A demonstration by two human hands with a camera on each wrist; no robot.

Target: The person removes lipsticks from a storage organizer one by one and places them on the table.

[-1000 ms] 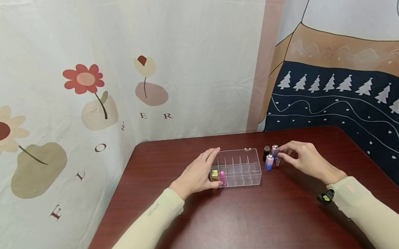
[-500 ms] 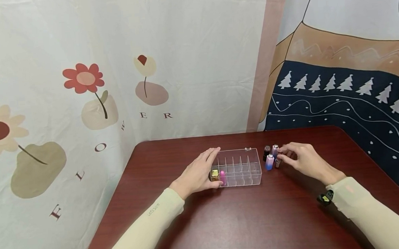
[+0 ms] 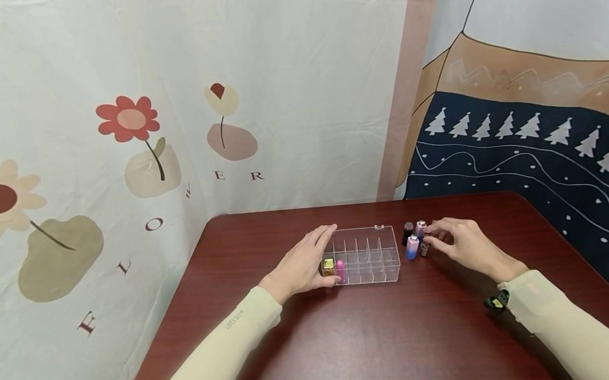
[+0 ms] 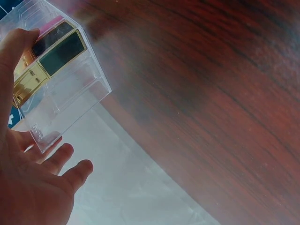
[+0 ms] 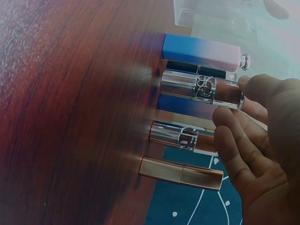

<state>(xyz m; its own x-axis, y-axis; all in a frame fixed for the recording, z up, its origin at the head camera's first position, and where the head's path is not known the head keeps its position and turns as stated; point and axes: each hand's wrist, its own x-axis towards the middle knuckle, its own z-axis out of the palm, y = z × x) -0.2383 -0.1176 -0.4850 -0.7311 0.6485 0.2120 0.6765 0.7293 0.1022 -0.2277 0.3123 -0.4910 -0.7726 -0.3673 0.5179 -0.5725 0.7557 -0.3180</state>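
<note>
Counter: dark reddish-brown wood counter (image 3: pixel 389 335), filling the lower middle of the head view.
Clear box: clear divided box (image 3: pixel 362 274) on the counter, just right of centre in the lower half of the head view; upper left corner of the left wrist view.
Box contents: gold-cased tube (image 3: pixel 328 267) in the leftmost front compartment, magenta tube (image 3: pixel 341 272) in the one beside it. Left wrist view shows two gold-and-dark cases side by side, magenta edge next to them.
Left hand: left hand (image 3: pixel 299 266) at the box's left end, gripping it; thumb along the front, other fingers reaching to the back. Ring and little fingers loosely spread in the left wrist view.
Right hand: right hand (image 3: pixel 464 243), right of the box; thumb and a finger pinch the cap end of a clear-capped tube (image 5: pixel 202 88). Remaining fingers bent.
Pinched tube: upright, base at the counter, silvery lower half, brownish showing through the cap.
Tube cluster: near the box's right end, all upright. Dark tube (image 3: pixel 408 234) behind, front pink-and-blue tube (image 3: pixel 413 247) nearest the box, rear pink-and-blue tube (image 3: pixel 421 228) beyond it.
Lower in right wrist view: second clear-capped tube (image 5: pixel 173 135), then rose-gold tube (image 5: pixel 182 173), both standing apart from the thumb.
Sleeves: pale yellow-green; dark wristband (image 3: pixel 497 301) at the right cuff.
Backdrop: white flower-print hanging (image 3: pixel 298 70), upper left and centre; navy tree-print hanging (image 3: pixel 489 157), right edge.
</note>
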